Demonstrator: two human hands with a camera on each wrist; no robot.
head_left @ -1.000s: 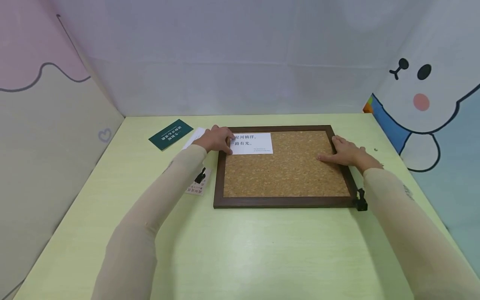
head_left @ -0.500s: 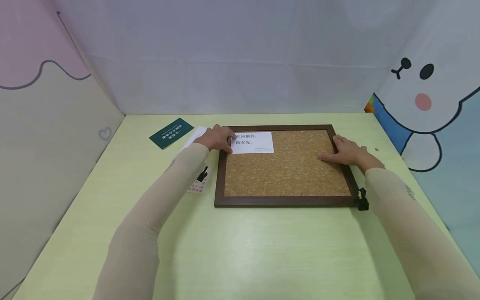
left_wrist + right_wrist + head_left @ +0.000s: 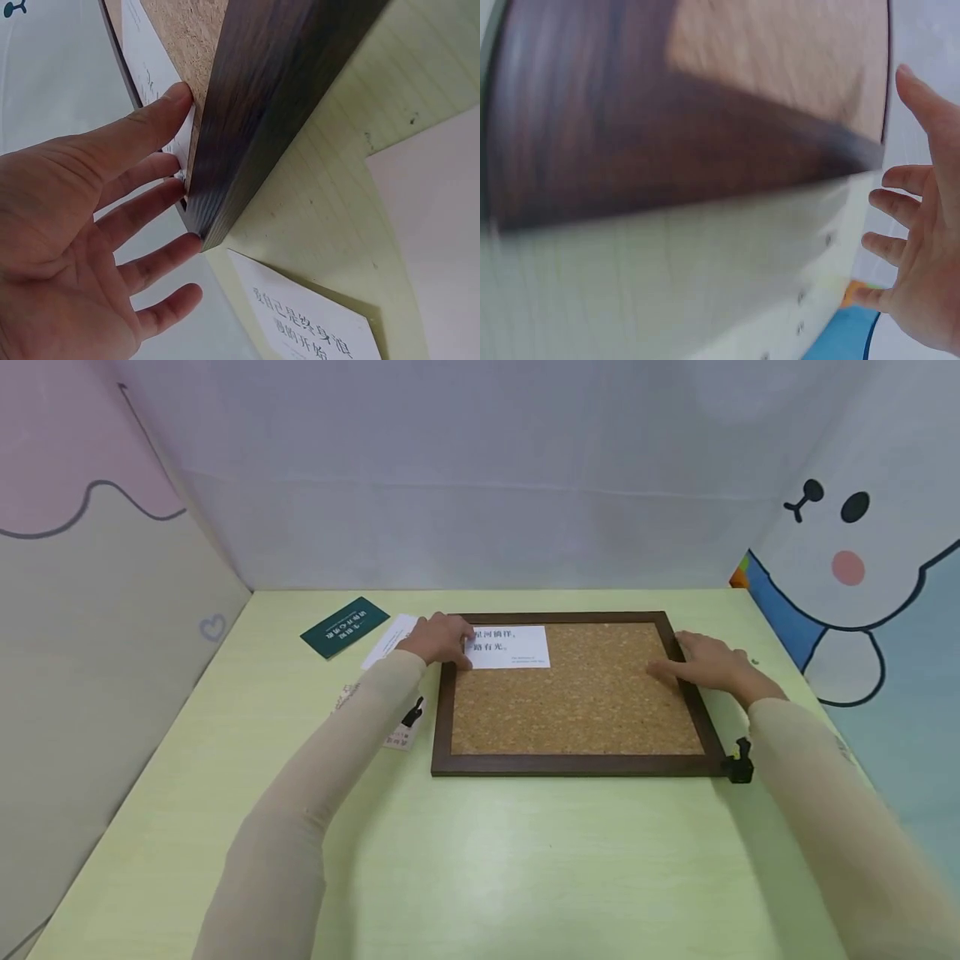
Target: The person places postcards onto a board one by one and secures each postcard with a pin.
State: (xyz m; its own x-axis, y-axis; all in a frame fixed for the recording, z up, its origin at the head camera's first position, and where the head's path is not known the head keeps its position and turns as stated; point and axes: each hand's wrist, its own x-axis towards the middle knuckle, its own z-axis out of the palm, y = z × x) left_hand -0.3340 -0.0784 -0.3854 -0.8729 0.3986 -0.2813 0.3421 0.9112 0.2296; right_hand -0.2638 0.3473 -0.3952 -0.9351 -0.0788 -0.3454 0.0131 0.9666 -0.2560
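Note:
A dark-brown framed corkboard (image 3: 577, 714) lies flat on the table. At its upper left inside corner is a white card (image 3: 510, 647) printed with Chinese characters. My left hand (image 3: 441, 640) is over that corner, its thumb (image 3: 161, 120) touching the card's left edge while the other fingers spread past the frame. My right hand (image 3: 712, 662) is by the right side of the frame, fingers spread with nothing held. In the right wrist view, a gap shows between that hand and the frame (image 3: 630, 150).
Left of the board lie a dark green card (image 3: 345, 627), another white card (image 3: 386, 642) and a pale pink card (image 3: 400, 737) partly hidden by the left forearm. A small black device (image 3: 739, 762) shows at the right wrist, near the board's lower right corner.
My right hand has shifted right, away from the cork and the frame. My left hand stays at the upper left corner with the white card.

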